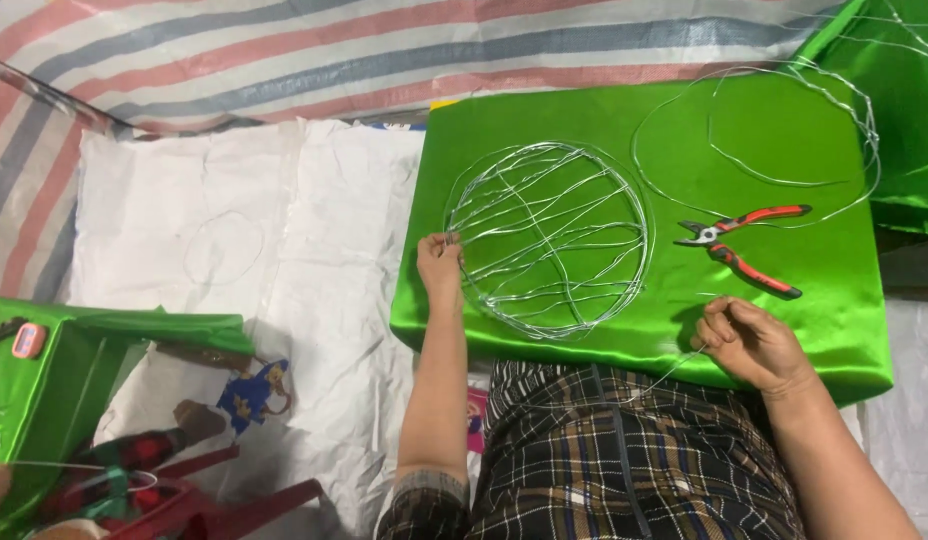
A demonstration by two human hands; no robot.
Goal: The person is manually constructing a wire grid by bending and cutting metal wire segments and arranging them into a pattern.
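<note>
The round silver wire frame (546, 238), lying flat on the green satin-covered counter (834, 270), was pinched at its left rim by the left hand (440, 268), while a thin loose wire strand (674, 372) was gripped near the counter's near edge by the right hand (749, 345), right of the frame.

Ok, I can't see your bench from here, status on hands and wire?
Left hand pinching wire frame rim. Right hand pulling a loose wire strand. Pliers idle on green cloth, clear of both.
</note>
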